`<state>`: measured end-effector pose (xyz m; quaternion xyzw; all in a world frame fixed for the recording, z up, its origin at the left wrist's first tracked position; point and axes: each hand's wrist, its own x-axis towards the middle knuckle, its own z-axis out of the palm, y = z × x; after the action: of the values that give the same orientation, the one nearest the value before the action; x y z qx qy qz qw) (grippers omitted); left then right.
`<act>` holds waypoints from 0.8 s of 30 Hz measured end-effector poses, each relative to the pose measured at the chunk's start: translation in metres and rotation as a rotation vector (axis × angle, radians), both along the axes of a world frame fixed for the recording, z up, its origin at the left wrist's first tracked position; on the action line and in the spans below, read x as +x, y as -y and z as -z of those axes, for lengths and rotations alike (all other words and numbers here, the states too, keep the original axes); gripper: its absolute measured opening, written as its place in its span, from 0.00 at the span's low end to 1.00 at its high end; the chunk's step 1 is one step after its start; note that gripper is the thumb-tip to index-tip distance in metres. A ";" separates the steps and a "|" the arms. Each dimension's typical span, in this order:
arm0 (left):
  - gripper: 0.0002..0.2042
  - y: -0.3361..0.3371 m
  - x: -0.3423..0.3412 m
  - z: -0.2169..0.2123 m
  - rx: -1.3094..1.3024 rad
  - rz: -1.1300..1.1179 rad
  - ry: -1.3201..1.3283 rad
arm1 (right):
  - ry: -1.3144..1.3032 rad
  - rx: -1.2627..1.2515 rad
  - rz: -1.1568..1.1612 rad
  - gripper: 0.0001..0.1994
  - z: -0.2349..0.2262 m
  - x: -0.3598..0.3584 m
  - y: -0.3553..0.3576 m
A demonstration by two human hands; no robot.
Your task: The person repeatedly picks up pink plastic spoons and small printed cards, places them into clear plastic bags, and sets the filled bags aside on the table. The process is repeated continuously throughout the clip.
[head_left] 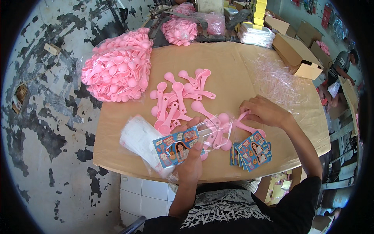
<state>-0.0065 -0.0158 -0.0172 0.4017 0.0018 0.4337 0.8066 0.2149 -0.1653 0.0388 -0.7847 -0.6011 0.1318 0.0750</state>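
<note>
Head view: left hand [189, 156] grips a clear sleeve with printed card [180, 147], right hand [261, 112] pinches a pink spoon [244, 125] at its mouth; loose spoons [177, 102] and card stack [252, 151] remain, packing apparently early.

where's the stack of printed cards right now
In the head view the stack of printed cards lies on the cardboard-covered table near its front edge, on the person's right, just below the right hand and the pink spoons.
</note>
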 end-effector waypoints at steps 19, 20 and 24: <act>0.24 0.042 0.025 -0.008 -0.238 0.282 0.201 | -0.304 0.798 -0.203 0.12 -0.048 -0.077 0.007; 0.24 0.043 0.026 0.000 -0.442 0.367 0.230 | -0.305 0.801 -0.207 0.12 -0.053 -0.081 0.004; 0.26 0.055 0.030 0.002 -0.720 0.520 0.397 | -0.154 0.633 -0.177 0.12 -0.086 -0.087 0.001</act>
<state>0.0230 -0.0710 -0.0190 -0.0064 -0.1026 0.2580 0.9607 0.1278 -0.1658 0.1244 -0.6550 -0.6705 0.0035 0.3484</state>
